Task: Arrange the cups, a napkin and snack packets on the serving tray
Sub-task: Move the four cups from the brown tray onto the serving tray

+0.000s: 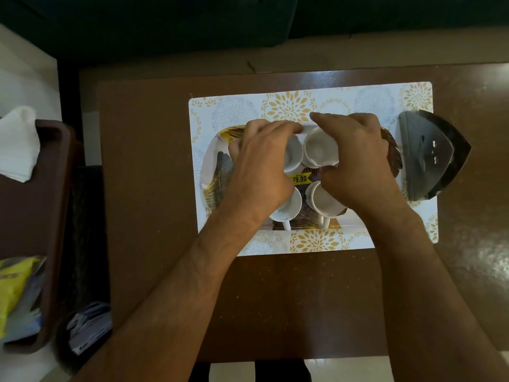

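Observation:
A patterned serving tray (217,172) with gold and dark leaves lies on a white floral placemat (289,106). Several white cups stand on it. My left hand (259,166) grips the far-left cup (294,153). My right hand (358,161) grips the far-right cup (319,147). Two more cups, near-left (289,208) and near-right (325,201), stand closer to me with handles pointing toward me. A yellow price sticker (298,178) shows between the cups. White napkins (19,142) and yellow and blue snack packets (13,293) lie in a brown tray (55,216) at the far left.
A dark silvery wedge-shaped holder (432,155) sits at the placemat's right edge, close to the serving tray. The brown table (275,299) stretches toward me. A dark bin with paper packets (88,326) stands low at the left, between the table and the brown tray.

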### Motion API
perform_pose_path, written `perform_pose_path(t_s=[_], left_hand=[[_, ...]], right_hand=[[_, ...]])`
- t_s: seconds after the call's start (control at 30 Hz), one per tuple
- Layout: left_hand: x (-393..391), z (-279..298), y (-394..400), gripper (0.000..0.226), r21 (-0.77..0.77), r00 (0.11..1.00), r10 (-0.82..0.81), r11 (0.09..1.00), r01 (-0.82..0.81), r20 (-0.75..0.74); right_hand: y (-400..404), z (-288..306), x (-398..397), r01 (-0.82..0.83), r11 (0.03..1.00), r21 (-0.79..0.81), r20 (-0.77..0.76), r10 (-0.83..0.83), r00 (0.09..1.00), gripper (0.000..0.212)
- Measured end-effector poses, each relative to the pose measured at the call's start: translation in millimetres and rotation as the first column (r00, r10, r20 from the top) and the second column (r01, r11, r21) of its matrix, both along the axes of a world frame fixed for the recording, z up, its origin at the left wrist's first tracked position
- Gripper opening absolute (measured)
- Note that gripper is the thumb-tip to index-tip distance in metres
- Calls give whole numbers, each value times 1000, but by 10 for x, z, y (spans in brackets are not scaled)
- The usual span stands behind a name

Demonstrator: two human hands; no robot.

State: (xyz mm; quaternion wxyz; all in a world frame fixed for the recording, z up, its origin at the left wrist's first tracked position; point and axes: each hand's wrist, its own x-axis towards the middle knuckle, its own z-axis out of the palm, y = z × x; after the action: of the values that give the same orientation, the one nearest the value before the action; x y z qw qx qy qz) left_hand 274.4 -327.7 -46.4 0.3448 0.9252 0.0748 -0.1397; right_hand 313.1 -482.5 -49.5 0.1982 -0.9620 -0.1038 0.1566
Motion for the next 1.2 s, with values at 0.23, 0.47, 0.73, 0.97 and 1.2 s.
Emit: perform_pose_path(t_s=[0.23,0.47,0.73,0.97,1.2], left_hand=[[-99,-29,-103,79,272,996,44,960,-62,72],[-87,-123,-113,72,236,996,8,971,-28,87],[-118,-50,-66,81,67,998,23,997,-26,52],[-194,-166,-166,86,117,975,209,969,-217,80],[-175,-222,-204,83,97,964,254,961,-260,76]], right_hand=[[65,-30,-99,139,983,-117,102,-127,987,84],[62,-69,-107,110,990,-90,119,-98,988,64],[96,-85,-133,78,996,48,60,-81,995,74],[104,-123,-231,265,959,105,101,-275,956,75],[91,-155,-242,277,942,188,85,-296,951,82]])
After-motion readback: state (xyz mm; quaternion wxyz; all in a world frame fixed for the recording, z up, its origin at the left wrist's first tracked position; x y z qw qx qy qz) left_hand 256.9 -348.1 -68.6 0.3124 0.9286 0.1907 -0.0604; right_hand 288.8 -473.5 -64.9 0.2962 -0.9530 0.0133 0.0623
